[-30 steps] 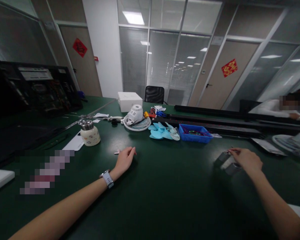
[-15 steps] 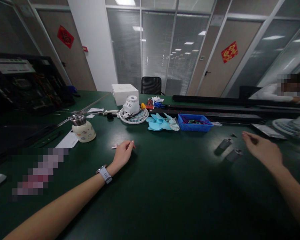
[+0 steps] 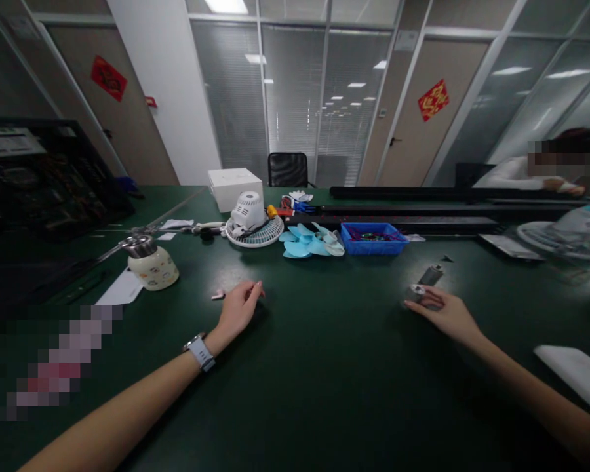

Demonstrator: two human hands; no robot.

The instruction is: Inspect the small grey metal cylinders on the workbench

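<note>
My right hand (image 3: 447,314) has its thumb and fingers around a small grey cylinder (image 3: 415,292) with a metallic end, on the right part of the dark green table. Just behind it is a second grey cylinder (image 3: 431,274), apart from the hand. A small dark pointed piece (image 3: 447,259) lies farther back. With a watch on its wrist, my left hand (image 3: 240,307) rests on the table, fingers curled toward the thumb; whatever may be inside is hidden. Beside its knuckles lies a small pale pink piece (image 3: 218,295).
Light blue fan blades (image 3: 312,241) lie beside a blue bin (image 3: 373,247) of small parts. A white fan body on its grille (image 3: 254,236) and a white box (image 3: 236,190) stand left of them. A cream flask (image 3: 155,269) is at left. A person (image 3: 516,174) sits far right.
My right hand has come left and taken hold of the nearer grey cylinder. The left hand stays in place on the table. The view has turned slightly right.
</note>
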